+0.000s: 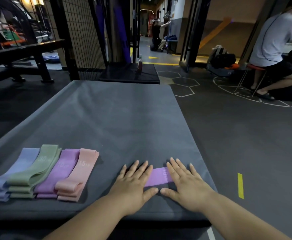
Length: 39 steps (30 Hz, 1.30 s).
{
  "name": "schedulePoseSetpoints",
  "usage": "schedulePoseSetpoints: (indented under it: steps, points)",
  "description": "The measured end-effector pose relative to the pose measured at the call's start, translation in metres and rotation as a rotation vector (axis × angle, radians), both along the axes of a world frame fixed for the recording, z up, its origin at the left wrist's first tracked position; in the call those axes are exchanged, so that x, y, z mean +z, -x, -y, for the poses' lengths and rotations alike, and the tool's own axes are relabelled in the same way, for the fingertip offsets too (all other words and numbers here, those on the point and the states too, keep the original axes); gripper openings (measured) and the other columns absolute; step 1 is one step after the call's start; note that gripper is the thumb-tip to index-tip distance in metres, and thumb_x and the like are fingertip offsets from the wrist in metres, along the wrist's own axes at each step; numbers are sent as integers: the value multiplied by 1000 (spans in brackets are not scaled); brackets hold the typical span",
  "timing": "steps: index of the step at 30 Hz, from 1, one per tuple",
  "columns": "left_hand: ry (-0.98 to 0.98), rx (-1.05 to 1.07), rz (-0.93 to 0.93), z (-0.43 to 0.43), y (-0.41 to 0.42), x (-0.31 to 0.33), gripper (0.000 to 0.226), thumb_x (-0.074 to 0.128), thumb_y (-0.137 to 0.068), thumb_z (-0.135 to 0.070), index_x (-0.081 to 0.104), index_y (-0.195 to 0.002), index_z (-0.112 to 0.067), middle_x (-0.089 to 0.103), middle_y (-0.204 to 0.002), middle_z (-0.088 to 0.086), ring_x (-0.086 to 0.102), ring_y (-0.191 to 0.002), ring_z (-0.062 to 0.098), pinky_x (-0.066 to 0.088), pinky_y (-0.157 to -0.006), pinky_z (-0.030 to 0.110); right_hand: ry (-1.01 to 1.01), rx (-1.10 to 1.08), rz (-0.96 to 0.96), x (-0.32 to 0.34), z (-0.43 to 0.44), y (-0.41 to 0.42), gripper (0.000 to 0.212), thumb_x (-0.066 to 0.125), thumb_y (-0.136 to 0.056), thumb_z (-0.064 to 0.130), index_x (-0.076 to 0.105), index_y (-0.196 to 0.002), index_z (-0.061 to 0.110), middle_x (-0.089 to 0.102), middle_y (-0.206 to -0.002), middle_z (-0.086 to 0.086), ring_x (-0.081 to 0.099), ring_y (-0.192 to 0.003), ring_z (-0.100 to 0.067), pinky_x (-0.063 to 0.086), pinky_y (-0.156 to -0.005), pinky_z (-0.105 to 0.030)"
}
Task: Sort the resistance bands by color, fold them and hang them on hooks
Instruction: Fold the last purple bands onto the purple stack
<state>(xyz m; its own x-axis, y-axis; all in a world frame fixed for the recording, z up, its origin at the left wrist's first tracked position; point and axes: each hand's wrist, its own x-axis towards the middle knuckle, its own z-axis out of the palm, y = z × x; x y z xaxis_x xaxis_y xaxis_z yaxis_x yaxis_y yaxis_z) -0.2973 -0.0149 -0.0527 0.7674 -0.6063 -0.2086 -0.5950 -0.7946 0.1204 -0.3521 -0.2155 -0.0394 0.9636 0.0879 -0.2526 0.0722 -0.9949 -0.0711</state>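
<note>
Fingers [133,169] of both hands are straight and slightly apart, pressed flat: the left hand [131,186] covers one end of the flat purple fabric resistance band [159,177], the right hand [186,186] the other. This hold probably smooths the band for folding. The band lies near the front right corner of the grey padded mat [124,118] — long axis left to right, roughly parallel to the front edge. Sorted folded stacks occupy the front left corner: blue stack [11,179], green stack [37,170], purple stack [62,174], pink stack [79,174].
</note>
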Motion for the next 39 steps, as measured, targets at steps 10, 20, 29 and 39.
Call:
schedulePoseSetpoints:
  steps: [10, 20, 29, 39]
  points:
    - [-26, 12, -39, 0, 2, 3, 71, 17, -96, -65, -15, -152, -33, -22, -159, -15, -26, -145, 11, -14, -118, 48, -12, -19, -14, -6, 0, -1, 130, -28, -44, 93, -18, -152, 22, -31, -152, 12, -32, -140, -7, -14, -120, -44]
    - [18, 42, -63, 1, 2, 6, 69, 17, -96, -65, -11, -153, -35, -18, -160, -15, -22, -146, 10, -14, -118, 48, -211, -99, 45, -2, 3, -2, 100, -9, -69, 81, 5, -156, 33, -9, -161, 18, -14, -143, 4, -11, -121, -36]
    - [359, 216, -85, 4, -6, 27, 54, 32, -100, -53, 23, -151, -37, 8, -162, -13, 3, -149, 12, 7, -120, 33, -317, -393, 297, 9, 15, -15, 32, 54, -94, 37, 60, -122, 24, 59, -123, 1, 51, -121, -21, 40, -99, -30]
    - [303, 448, -110, -10, -13, 33, 28, 53, -82, -31, 51, -110, -31, 54, -115, -11, 54, -106, 18, 45, -84, 30, -232, -491, 149, 14, 8, -20, 26, 59, -76, 38, 52, -63, 16, 56, -84, -5, 54, -78, -28, 37, -60, -27]
